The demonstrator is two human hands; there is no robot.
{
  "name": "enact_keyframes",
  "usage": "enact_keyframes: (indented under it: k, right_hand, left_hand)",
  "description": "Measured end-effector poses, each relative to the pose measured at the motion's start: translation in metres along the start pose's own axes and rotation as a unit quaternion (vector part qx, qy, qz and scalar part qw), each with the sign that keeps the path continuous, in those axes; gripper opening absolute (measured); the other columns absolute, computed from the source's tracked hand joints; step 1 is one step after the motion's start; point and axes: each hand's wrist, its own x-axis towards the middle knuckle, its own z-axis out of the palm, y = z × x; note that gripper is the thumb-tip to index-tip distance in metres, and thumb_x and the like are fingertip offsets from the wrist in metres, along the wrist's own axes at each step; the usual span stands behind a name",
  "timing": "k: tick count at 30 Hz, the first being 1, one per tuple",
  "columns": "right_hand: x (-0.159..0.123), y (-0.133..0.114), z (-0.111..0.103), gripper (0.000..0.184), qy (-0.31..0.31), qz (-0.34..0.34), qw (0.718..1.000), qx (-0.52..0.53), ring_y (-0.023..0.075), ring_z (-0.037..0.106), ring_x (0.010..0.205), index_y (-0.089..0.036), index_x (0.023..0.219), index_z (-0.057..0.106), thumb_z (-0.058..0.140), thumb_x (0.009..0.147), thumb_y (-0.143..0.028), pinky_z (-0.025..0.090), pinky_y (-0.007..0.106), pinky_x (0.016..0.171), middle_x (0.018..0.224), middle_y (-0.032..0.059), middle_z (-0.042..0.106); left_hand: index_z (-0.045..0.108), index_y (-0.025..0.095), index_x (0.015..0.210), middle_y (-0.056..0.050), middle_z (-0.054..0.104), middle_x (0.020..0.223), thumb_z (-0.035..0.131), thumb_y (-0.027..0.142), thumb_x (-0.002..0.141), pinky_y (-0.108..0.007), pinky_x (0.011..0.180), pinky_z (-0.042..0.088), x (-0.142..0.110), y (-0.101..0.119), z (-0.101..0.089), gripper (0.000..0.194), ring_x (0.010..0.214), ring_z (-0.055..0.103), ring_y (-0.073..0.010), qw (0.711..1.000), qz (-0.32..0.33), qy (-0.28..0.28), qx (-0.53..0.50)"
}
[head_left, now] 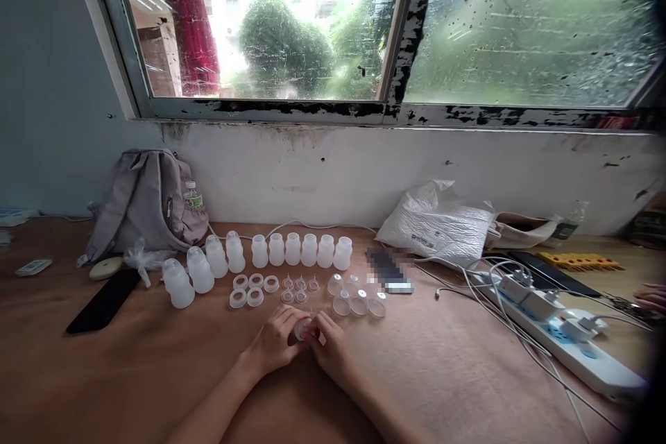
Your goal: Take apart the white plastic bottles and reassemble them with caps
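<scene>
Small translucent part (302,328) is held between left hand (278,338) and right hand (331,348), fingers of both drawn in on it; its exact shape is hidden. It's kept farther from the table's (130,388) far edge than the white rings (254,304) and clear caps (359,304). Six translucent bottles (293,250) are lined up near that edge, four dome-topped bottles (200,272) placed left of them.

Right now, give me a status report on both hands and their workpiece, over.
Left hand and right hand: both gripping one small translucent piece. Piece partly hidden. White rings and clear round pieces just beyond the hands.
</scene>
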Motion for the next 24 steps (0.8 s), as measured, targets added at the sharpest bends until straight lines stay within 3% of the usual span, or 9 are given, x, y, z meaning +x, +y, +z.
enact_keyframes:
  k: [6,9,13,18,24]
  right_hand:
    - [-0.001,0.002,0.002,0.021,0.092,0.007,0.992,-0.083,0.0112,0.042,0.052,-0.021,0.06,0.045,0.052,0.077,-0.03,0.037,0.022,0.05,0.059,-0.0012,0.043]
    - [0.003,0.003,-0.006,0.019,0.138,0.033,0.984,-0.107,0.0116,0.043,0.053,-0.02,0.066,0.051,0.054,0.076,-0.036,0.038,0.023,0.052,0.064,0.0001,0.045]
    - [0.005,0.006,-0.012,0.019,0.102,0.069,0.986,-0.112,0.0129,0.048,0.057,-0.021,0.088,0.058,0.047,0.081,-0.036,0.041,0.025,0.056,0.073,0.0027,0.051]
    - [0.008,0.013,-0.005,0.022,0.066,0.104,0.985,-0.117,0.013,0.053,0.058,-0.022,0.091,0.058,0.044,0.082,-0.035,0.043,0.025,0.056,0.078,0.0039,0.055]
    - [0.018,0.019,0.004,0.019,0.053,0.112,0.972,-0.2,0.0156,0.057,0.066,-0.023,0.093,0.055,0.038,0.084,-0.029,0.041,0.025,0.054,0.085,0.0043,0.057]
  left_hand:
    - [0.056,0.021,0.091,-0.006,0.06,0.084,0.057,0.04,0.07,-0.036,0.071,0.045,-0.002,-0.007,0.004,0.028,0.081,0.053,-0.0207,0.997,-0.042,0.06,0.031]
    - [0.054,0.021,0.091,-0.005,0.06,0.087,0.06,0.044,0.067,-0.037,0.074,0.044,-0.002,-0.017,0.003,0.033,0.083,0.053,-0.0218,0.991,-0.083,0.087,0.064]
    - [0.051,0.022,0.096,-0.005,0.06,0.097,0.061,0.036,0.068,-0.044,0.088,0.036,-0.003,-0.041,-0.001,0.033,0.093,0.053,-0.0229,0.975,-0.141,0.123,0.119]
    - [0.052,0.023,0.099,-0.008,0.056,0.112,0.059,0.034,0.07,-0.05,0.097,0.023,-0.006,-0.063,-0.003,0.031,0.111,0.044,-0.0267,0.959,-0.177,0.126,0.185]
    - [0.049,0.023,0.11,-0.012,0.049,0.12,0.056,0.039,0.07,-0.056,0.097,0.017,-0.009,-0.067,0.002,0.043,0.115,0.04,-0.0298,0.946,-0.206,0.128,0.217]
